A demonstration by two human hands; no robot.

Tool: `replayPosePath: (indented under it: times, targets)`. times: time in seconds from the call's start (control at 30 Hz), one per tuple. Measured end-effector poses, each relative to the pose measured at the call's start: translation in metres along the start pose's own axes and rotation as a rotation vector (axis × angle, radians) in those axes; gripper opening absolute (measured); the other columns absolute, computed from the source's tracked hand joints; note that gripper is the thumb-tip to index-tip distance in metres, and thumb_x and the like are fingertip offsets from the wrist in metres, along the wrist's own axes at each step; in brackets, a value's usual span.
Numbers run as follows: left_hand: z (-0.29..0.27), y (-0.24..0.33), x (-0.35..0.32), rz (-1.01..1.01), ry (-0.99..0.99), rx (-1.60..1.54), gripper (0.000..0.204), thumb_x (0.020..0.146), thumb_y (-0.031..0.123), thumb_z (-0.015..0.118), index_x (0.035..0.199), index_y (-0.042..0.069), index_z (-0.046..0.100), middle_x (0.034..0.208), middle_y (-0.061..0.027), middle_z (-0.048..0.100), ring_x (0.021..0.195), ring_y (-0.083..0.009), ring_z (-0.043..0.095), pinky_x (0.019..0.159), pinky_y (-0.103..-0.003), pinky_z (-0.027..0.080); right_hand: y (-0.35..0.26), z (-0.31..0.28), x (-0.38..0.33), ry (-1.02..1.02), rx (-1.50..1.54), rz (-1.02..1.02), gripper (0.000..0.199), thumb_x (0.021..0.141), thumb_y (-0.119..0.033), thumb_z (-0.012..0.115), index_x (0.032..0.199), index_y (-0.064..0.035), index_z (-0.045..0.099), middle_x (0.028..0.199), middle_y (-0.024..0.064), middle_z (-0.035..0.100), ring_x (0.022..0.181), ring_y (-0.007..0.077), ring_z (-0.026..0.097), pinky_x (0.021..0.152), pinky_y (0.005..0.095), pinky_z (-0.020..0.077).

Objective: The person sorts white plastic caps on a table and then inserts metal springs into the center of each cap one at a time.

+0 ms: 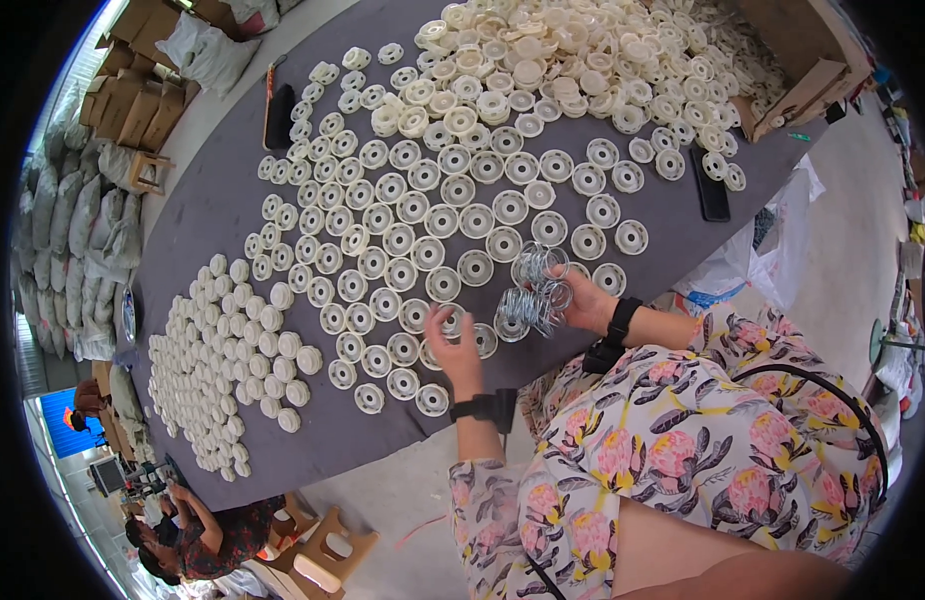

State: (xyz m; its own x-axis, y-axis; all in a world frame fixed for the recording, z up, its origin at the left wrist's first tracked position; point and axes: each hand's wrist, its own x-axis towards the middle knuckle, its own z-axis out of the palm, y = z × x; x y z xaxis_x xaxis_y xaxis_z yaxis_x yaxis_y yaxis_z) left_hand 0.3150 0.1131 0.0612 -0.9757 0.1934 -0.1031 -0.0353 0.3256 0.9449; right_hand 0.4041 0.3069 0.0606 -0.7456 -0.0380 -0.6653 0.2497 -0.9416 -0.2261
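Left hand (453, 345) low over the grey counter (213, 210), fingers pinching a metal ring onto a white cap (450, 320) in the near row. Right hand (583, 300) closed around a bunch of rings (535, 290), held just above the counter edge. Open caps (423, 215) laid out in rows across the middle; finished caps (233, 350), turned over, clustered at the left. Loose heap (563, 50) of caps at the far end. Two dark phones (710, 185) flat on the counter.
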Motion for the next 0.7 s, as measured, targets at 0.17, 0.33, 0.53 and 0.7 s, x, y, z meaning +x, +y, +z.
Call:
replayPosePath:
  times: [0.17,0.33,0.53,0.7]
  targets:
    - [0.015,0.06,-0.022,-0.175,-0.512,-0.68,0.053,0.075,0.005,0.063,0.124,0.001,0.044,0.122,-0.011,0.05,0.117,-0.0204,0.044,0.101,-0.033,0.031,-0.008,0.005,-0.004,-0.051,0.004,0.071,0.033,0.08,-0.029,0.059,0.104,-0.0074,0.056,0.097,0.008,0.062,0.088,0.0207,0.061,0.077,0.0367,0.0496]
    - [0.025,0.061,-0.034,0.044,-0.468,-0.234,0.044,0.074,0.003,0.064,0.115,0.001,0.05,0.11,-0.007,0.056,0.102,-0.0148,0.051,0.089,-0.028,0.039,-0.019,-0.008,-0.006,-0.057,-0.036,0.086,0.04,0.081,-0.03,0.059,0.111,-0.0038,0.053,0.103,0.0114,0.061,0.093,0.0233,0.06,0.085,0.0395,0.0474]
    - [0.073,0.071,-0.047,-0.413,-0.214,-0.511,0.023,0.078,0.012,0.066,0.095,0.002,0.054,0.083,-0.0033,0.058,0.067,-0.0106,0.056,0.06,-0.024,0.045,-0.055,-0.002,-0.019,0.029,-0.175,-0.382,0.048,0.077,-0.009,0.063,0.119,-0.0088,0.04,0.099,0.0038,0.056,0.089,0.0137,0.056,0.078,0.0308,0.0477]
    - [0.112,0.092,-0.053,-0.804,-0.282,-0.675,0.022,0.084,0.026,0.06,0.089,0.005,0.053,0.068,-0.0035,0.056,0.051,-0.0131,0.054,0.048,-0.025,0.043,-0.105,0.002,-0.034,0.127,-0.381,-0.476,0.047,0.078,-0.002,0.062,0.119,-0.0072,0.04,0.098,0.0021,0.055,0.087,0.0091,0.053,0.073,0.0235,0.0465]
